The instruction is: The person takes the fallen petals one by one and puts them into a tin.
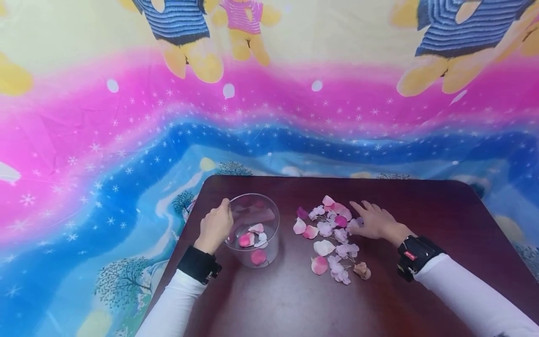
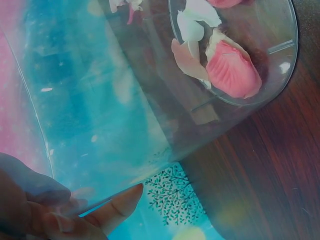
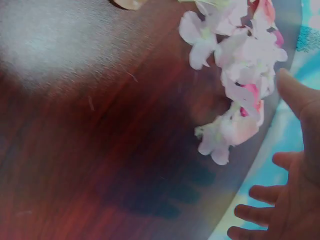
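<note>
My left hand (image 1: 216,223) grips the rim of a clear plastic container (image 1: 273,243), thumb and fingers on either side of its wall. In the left wrist view, fingers (image 2: 117,207) pinch that wall. Several pink and white petals lie in the container, among them a deep pink petal (image 2: 234,72). To the right, my right hand (image 1: 376,222) hovers with spread fingers beside a loose pile of petals and pale lilac blossoms (image 1: 326,229). In the right wrist view, the right hand (image 3: 295,185) holds nothing, its thumb close to the blossoms (image 3: 250,60).
Everything stands on a dark reddish-brown table (image 1: 294,304) with rounded far corners. A beige dried-looking petal (image 1: 362,270) lies at the pile's near right, close to a pink petal (image 1: 319,265). Behind the table hangs a colourful printed cloth (image 1: 269,126).
</note>
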Tool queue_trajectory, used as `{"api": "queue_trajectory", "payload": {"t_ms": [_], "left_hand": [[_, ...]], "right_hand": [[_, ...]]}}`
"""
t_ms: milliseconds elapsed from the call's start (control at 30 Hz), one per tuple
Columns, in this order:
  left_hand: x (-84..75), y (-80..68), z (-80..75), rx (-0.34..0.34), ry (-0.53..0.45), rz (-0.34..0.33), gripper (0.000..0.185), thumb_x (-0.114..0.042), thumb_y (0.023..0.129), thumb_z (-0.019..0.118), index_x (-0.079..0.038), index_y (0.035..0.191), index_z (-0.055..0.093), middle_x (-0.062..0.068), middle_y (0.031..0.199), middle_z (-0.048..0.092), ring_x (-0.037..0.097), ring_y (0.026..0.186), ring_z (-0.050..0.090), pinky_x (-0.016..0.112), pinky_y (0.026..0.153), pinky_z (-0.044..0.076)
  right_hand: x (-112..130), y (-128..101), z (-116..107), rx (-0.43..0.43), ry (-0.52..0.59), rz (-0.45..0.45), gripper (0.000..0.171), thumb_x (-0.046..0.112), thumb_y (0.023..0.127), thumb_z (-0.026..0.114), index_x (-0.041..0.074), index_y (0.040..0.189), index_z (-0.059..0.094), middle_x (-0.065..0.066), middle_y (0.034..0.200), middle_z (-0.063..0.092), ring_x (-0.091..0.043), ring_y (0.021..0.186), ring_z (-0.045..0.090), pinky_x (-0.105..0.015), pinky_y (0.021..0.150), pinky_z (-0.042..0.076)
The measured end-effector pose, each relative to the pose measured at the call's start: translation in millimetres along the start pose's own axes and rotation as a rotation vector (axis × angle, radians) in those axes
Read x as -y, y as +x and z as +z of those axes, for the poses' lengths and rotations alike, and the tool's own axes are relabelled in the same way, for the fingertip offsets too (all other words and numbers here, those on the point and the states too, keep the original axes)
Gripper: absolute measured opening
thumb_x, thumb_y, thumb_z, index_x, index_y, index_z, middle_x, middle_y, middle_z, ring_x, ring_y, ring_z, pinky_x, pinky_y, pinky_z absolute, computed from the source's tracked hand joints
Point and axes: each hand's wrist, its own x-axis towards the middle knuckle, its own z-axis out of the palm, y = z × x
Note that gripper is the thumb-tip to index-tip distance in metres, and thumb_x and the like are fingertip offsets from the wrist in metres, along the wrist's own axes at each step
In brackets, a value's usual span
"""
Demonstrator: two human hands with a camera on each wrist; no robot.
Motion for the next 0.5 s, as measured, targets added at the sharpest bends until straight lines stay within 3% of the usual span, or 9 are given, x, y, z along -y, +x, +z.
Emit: {"api": "queue_trajectory", "payload": {"t_ms": [133, 267, 367, 500], "left_hand": [[0.2, 0.1, -0.6, 0.008, -0.001, 0.002, 0.018, -0.021, 0.106, 0.043, -0.01, 0.114, 0.055, 0.011, 0.07, 0.057, 0.033, 0.066, 0.063, 0.044, 0.055, 0.046], [-0.2, -0.4, -0.8, 0.002, -0.005, 0.005, 0.019, -0.022, 0.106, 0.042, -0.01, 0.113, 0.055, 0.011, 0.07, 0.057, 0.033, 0.066, 0.063, 0.043, 0.055, 0.046], [-0.6, -1.4, -0.7, -0.001, -0.004, 0.005, 0.018, -0.021, 0.106, 0.043, -0.01, 0.113, 0.055, 0.011, 0.07, 0.058, 0.033, 0.066, 0.063, 0.044, 0.055, 0.047], [-1.0, -2.4, -1.1, 0.004, -0.004, 0.004, 0.017, -0.021, 0.106, 0.045, -0.01, 0.113, 0.056, 0.011, 0.071, 0.058, 0.033, 0.066, 0.063, 0.044, 0.055, 0.047]], "right_hand": [[-1, 1, 8, -0.008, -0.006, 0.005, 0.088, 0.051, 0.086, 0.073, 0.001, 0.15, 0.04, -0.034, 0.138, 0.05, -0.055, 0.123, 0.052, -0.067, 0.095, 0.046], [-3, 3, 13, -0.019, 0.009, -0.001, 0.075, 0.045, 0.086, 0.077, -0.004, 0.137, 0.05, -0.025, 0.115, 0.063, -0.039, 0.1, 0.064, -0.056, 0.082, 0.054], [-3, 3, 16, -0.019, 0.032, -0.01, 0.056, 0.038, 0.087, 0.078, -0.003, 0.12, 0.059, -0.013, 0.093, 0.064, -0.025, 0.08, 0.061, -0.043, 0.069, 0.052], [-2, 0, 20, -0.019, 0.046, -0.026, 0.031, 0.027, 0.09, 0.075, 0.002, 0.101, 0.062, -0.004, 0.077, 0.058, -0.017, 0.066, 0.052, -0.033, 0.059, 0.042]]}}
